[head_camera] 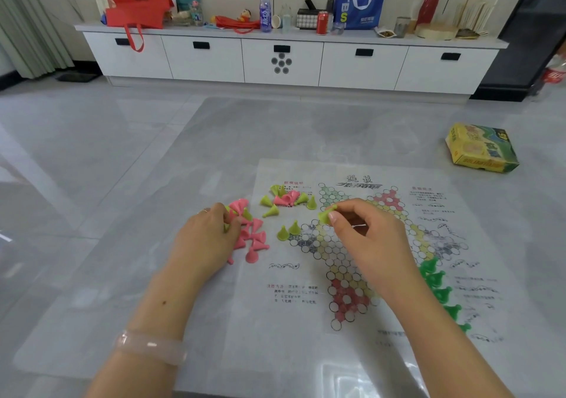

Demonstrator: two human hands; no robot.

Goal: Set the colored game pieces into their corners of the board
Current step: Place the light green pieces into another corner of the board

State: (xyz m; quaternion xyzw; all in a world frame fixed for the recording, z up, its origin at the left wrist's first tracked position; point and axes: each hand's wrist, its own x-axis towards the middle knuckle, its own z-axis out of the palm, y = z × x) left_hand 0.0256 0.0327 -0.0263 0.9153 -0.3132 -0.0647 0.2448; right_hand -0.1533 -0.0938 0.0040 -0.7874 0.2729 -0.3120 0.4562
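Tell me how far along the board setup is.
Early days. Done: dark green pieces line the board's right side, though their exact spots are unclear. In hand: the right hand has a yellow-green piece in its grip over the board; the left hand is in the pink pile. Left: that pile and the mixed heap lie loose; only two yellow-green pieces stand at the left corner.

Looks like someone's living room at home: glossy grey tile floor (92,152), a long white cabinet (284,57) along the wall cluttered with a soda can (322,22), water bottle (265,11), shopping bag (360,5), and a curtain (27,24).
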